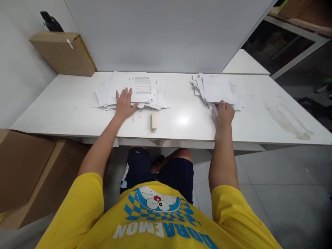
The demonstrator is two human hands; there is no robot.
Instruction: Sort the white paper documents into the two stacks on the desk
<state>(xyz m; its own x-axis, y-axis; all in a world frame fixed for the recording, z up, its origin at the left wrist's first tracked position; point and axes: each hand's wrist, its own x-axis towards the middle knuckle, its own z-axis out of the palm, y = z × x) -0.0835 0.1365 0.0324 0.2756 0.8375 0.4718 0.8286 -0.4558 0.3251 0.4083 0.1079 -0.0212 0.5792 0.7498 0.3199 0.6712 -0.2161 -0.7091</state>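
My left hand (pixel 125 103) lies with fingers spread on the near edge of a wide, uneven stack of printed paper sheets (pixel 142 84). At the right, a second, smaller pile of papers (pixel 216 88) sits on the desk, its left side ragged. My right hand (pixel 225 111) pinches the near edge of that pile's papers between thumb and curled fingers; how many sheets it grips is hidden. Between the two stacks, closer to me, a cream stapler (pixel 154 122) rests on the desk, touched by neither hand.
The white desk (pixel 181 128) backs onto a grey panel (pixel 166 34). A cardboard box (pixel 62 53) stands at its back left corner, with a black object behind. Larger cardboard boxes (pixel 26 166) stand below left. A brownish smear (pixel 290 121) marks the desk's right side.
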